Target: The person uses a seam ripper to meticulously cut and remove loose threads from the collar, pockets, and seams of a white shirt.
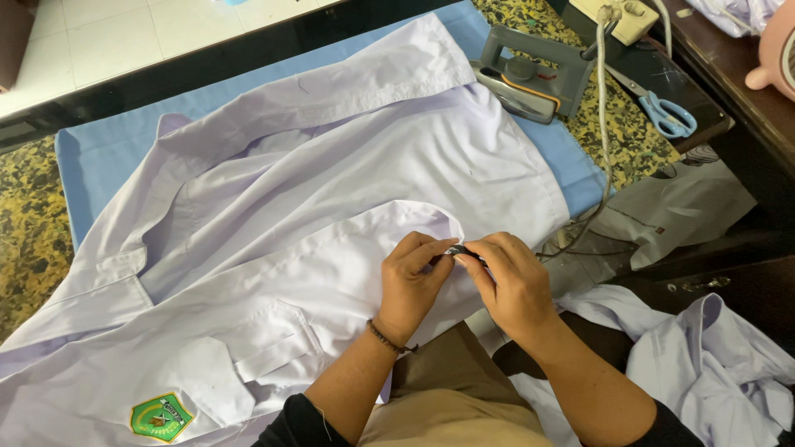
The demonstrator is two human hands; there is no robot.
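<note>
Head view: your two hands meet at the shirt's edge.

Your left hand [416,277] and right hand [509,281] both pinch shut on a small dark object [458,251] against the pale lilac shirt [348,190], spread over the blue cloth [108,149] on the counter; an iron [534,74] and scissors [662,108] lie beyond.

Two bare forearms come up from the bottom edge, and dark sleeves sit pushed back near the elbows, black cloth showing on both sides. The left hand [411,285] has a thin bracelet [386,338] of small dark beads round the wrist, with a short loose end sticking out at one side. The right hand [515,284] wears nothing at the wrist, no ring to be seen on either. Between the arms there are tan trousers [451,397], plain cloth with soft folds, filling the gap down to the lower edge.
</note>
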